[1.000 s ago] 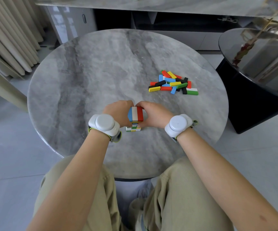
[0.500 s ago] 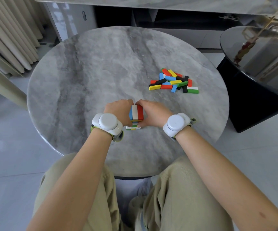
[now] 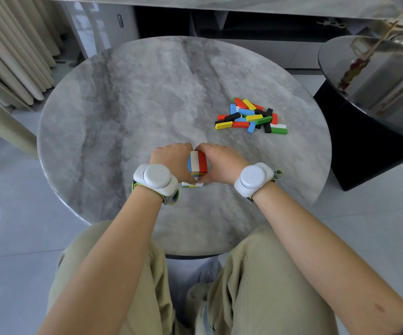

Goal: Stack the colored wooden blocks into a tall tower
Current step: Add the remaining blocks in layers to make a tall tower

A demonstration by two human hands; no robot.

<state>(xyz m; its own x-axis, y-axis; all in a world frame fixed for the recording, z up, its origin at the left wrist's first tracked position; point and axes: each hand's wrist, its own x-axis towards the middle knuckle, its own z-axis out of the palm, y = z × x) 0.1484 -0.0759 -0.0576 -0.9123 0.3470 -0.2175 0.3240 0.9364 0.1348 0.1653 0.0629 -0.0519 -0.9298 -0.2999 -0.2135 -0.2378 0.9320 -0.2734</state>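
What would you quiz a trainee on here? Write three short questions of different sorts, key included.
1. True or false: both hands touch the tower.
2. Which colours make up the tower's top layer? A) blue, white, red B) green, yellow, black C) all red
3. Fill in: the pile of loose blocks lies on the person's ____ side of the table.

Key:
1. True: the left hand and right hand press its sides.
2. A
3. right
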